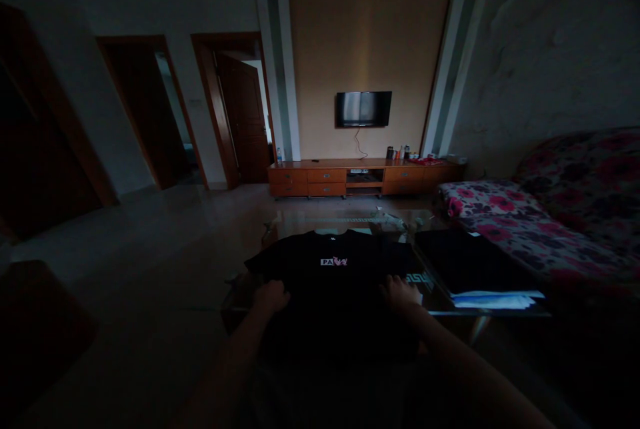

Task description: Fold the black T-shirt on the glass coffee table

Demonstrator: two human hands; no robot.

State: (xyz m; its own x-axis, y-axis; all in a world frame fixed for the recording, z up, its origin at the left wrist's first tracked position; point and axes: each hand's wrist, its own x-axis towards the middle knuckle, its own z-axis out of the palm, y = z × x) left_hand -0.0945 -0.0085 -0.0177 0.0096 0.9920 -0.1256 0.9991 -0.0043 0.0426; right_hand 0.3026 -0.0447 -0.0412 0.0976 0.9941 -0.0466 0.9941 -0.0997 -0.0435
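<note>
A black shirt [333,275] lies flat, front up, on a glass surface [350,221] in a dim room, its collar at 12 o'clock and its hem hanging toward the person at 6 o'clock. A small white and pink print sits on the chest, just below the collar.

The left hand [271,297] rests on the shirt at its 8 o'clock edge, palm down, near the left sleeve. Its fingers look curled under and bunched against the cloth; whether they pinch any fabric is too dark to tell. The right hand [401,292] rests at the shirt's 4 o'clock edge, palm down, fingers [395,280] lying loosely side by side and pointing toward 11 o'clock, touching the cloth. Both forearms reach in from the bottom of the view.

At 3 o'clock from the shirt, just beside it on the same surface, sits a stack of folded clothes [475,265]: dark on top, with pale blue and white layers showing at its near edge. Small bits lie on the glass at 12 o'clock, past the collar, too dim to name.

A sofa [565,209] with a red flower pattern stands at 2 o'clock. Against the far wall at 12 o'clock a long wooden cabinet [363,179] carries a few bottles, and a TV [363,109] hangs on the wall above it. Two doorways [150,115] open at 10 o'clock, one with a brown door standing ajar. The floor [150,242] is pale and glossy.
</note>
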